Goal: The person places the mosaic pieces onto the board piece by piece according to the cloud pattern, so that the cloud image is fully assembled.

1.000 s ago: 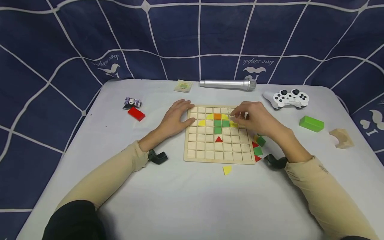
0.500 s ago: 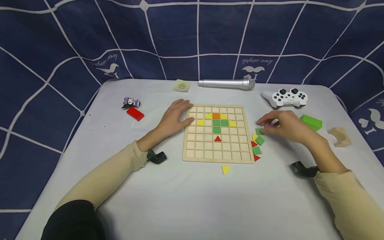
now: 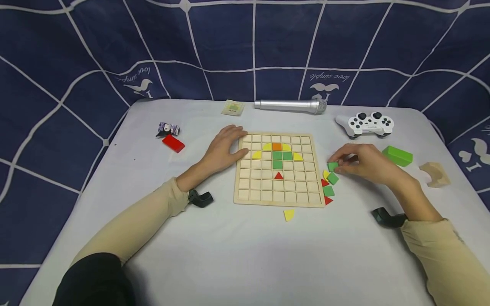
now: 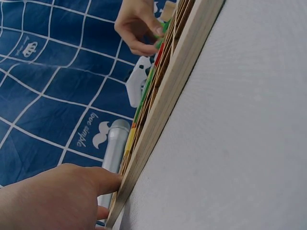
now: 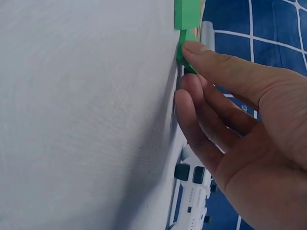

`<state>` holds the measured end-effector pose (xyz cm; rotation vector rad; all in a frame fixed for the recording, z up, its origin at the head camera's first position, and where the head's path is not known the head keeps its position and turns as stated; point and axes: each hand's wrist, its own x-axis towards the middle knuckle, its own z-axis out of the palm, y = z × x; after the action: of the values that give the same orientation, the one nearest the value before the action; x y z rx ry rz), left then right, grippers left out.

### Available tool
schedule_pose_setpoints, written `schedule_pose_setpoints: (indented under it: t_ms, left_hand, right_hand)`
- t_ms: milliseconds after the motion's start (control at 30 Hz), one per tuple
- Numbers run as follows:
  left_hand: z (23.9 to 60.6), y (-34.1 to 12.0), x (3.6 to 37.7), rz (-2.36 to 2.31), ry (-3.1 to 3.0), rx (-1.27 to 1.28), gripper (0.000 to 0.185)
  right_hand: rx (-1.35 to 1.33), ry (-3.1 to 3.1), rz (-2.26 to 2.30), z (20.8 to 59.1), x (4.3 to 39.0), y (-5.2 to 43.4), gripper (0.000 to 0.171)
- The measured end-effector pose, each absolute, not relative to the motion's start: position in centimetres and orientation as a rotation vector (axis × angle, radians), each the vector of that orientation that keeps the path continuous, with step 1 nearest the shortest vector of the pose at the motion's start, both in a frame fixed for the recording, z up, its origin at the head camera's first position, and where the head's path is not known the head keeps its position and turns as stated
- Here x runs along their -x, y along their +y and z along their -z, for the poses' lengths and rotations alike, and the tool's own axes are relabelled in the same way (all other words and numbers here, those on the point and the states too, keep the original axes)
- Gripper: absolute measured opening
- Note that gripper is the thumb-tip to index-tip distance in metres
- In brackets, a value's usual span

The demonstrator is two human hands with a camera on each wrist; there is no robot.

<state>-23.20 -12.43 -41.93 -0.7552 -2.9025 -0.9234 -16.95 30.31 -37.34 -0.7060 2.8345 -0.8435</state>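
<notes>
A dark blue cloth [image 3: 245, 46] with a white grid hangs behind the scene, and a pale grey surface [image 3: 229, 255] fills the foreground. On it lies a wooden grid board [image 3: 278, 170], flat, with yellow, orange, green and red tiles set in some of its cells. The left hand [image 3: 223, 151] rests open on the board's left edge, fingers straight against the wooden rim. Farther back lie a silver microphone [image 3: 291, 106] and a white game controller [image 3: 366, 124]; to the right sit a green block [image 3: 398, 156] and a curved wooden piece [image 3: 434, 174], and to the left a red block [image 3: 173, 143].

The right hand [image 3: 363, 163] is just right of the board, its thumb and fingertips pinching a small green square tile [image 3: 333, 166] at the top of a cluster of loose tiles [image 3: 327, 187] that lies against the board's right edge. The tile looks like a thin, stiff, painted wooden chip: light, rigid and probably smooth-faced, so it is likely best taken by its opposite edges, as the fingers have it. A yellow quarter-round tile [image 3: 289, 215] lies alone in front of the board.
</notes>
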Motion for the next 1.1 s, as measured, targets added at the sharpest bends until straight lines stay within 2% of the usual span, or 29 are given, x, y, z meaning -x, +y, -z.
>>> schedule_pose_setpoints:
  t_ms: [267,733,1100]
  left_hand:
    - [41.8,-12.5,23.3,0.936,-2.894,0.768,0.057]
    - [41.9,-12.6,23.1,0.957,-2.871,0.787,0.057]
    - [41.8,-12.6,23.2,0.968,-2.87,0.794,0.058]
  right_hand:
    - [0.634,2.835,0.959,36.3,18.5,28.5,0.018]
    - [0.808,2.823,0.957,35.1,22.1,17.4,0.006]
    - [0.842,2.809,0.923,36.6,21.8,13.2,0.002]
